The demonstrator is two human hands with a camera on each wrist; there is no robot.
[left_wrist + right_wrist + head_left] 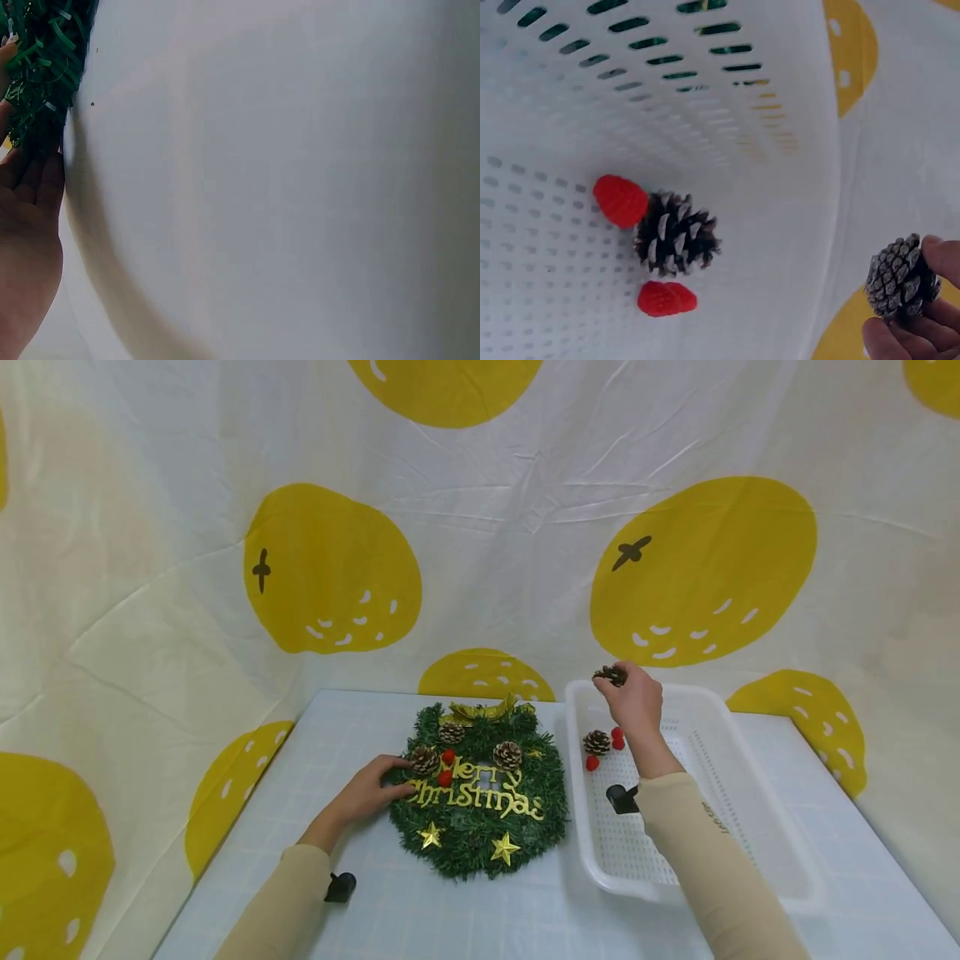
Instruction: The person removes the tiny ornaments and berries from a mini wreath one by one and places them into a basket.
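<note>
A green Christmas wreath (468, 827) lies on the table with gold "Merry Christmas" lettering (480, 795), gold stars, several pine cones and red berries. My left hand (369, 789) grips the wreath's left edge, beside a pine cone (423, 761). In the left wrist view, fingers (49, 180) tuck against the green tinsel (46, 67). Above the far left rim of a white basket (750, 752), my right hand (637, 700) pinches a pine cone (900, 277) between thumb and fingers. Inside that basket sit another pine cone (676, 236) and red berries (621, 200).
The basket stands just right of the wreath on a pale table (352, 910). A gold ribbon bow (491, 708) tops the wreath's far side. Behind the table hangs a white curtain (480, 543) printed with yellow fruit.
</note>
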